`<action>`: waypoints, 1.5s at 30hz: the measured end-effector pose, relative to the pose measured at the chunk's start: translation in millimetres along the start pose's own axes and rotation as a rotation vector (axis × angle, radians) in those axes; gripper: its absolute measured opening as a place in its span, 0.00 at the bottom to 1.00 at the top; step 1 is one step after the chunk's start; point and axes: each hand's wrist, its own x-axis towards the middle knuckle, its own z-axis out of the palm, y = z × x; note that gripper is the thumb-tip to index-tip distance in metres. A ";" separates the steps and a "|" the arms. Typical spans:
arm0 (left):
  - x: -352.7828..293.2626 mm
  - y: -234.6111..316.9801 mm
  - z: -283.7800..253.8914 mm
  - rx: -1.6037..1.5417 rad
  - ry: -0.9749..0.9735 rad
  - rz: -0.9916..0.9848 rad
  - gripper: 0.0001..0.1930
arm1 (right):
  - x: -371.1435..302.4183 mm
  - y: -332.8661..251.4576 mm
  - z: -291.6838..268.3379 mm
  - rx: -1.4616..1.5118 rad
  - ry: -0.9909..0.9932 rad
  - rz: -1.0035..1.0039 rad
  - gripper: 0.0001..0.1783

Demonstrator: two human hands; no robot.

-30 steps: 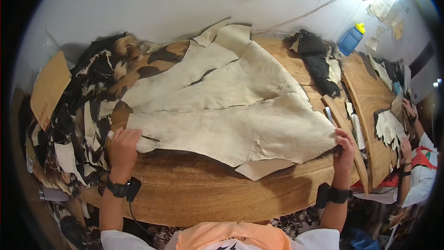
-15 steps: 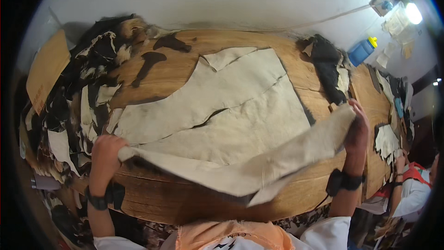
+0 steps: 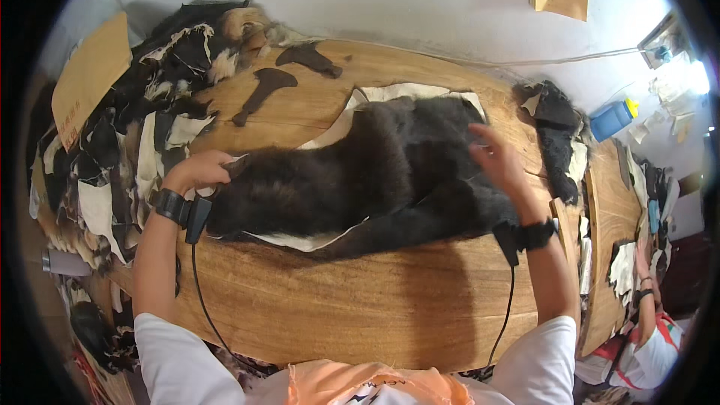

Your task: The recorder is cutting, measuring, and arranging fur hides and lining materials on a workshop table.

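Observation:
A dark fur pelt [image 3: 322, 172] lies across the wooden table [image 3: 322, 307], fur side up, over a pale hide [image 3: 345, 121] whose edge shows along the back. At the front, a strip of pale skin shows under a fold. My left hand [image 3: 199, 171] pinches the left end of the pelt between thumb and fingers. Over the right part of the fur is my right hand [image 3: 500, 165], open, fingers apart and holding nothing. Whether its fingertips touch the fur I cannot tell.
Hide scraps [image 3: 97, 202] are heaped at the left beside a cardboard sheet [image 3: 91, 79]. Two dark T-shaped pieces [image 3: 262, 94] lie at the back. A fur scrap [image 3: 556, 131] and a blue bottle [image 3: 612, 120] are at the right. Another person's hand [image 3: 643, 259] is far right.
The lifted near flap of hide has been folded away from me, turning its dark fur up over the pale side. My right hand has let go of its corner and moved left and away.

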 end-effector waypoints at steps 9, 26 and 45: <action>-2.7 -9.7 4.6 0.142 0.130 0.015 0.07 | -3.4 14.2 13.7 -0.157 -0.037 0.065 0.13; -6.3 -22.9 7.2 0.089 0.387 -0.039 0.12 | 59.6 85.5 52.6 -0.384 -0.010 0.011 0.05; -96.1 -7.3 119.1 -0.631 0.329 -0.183 0.15 | -47.7 -124.2 65.1 -0.180 -0.318 -0.505 0.30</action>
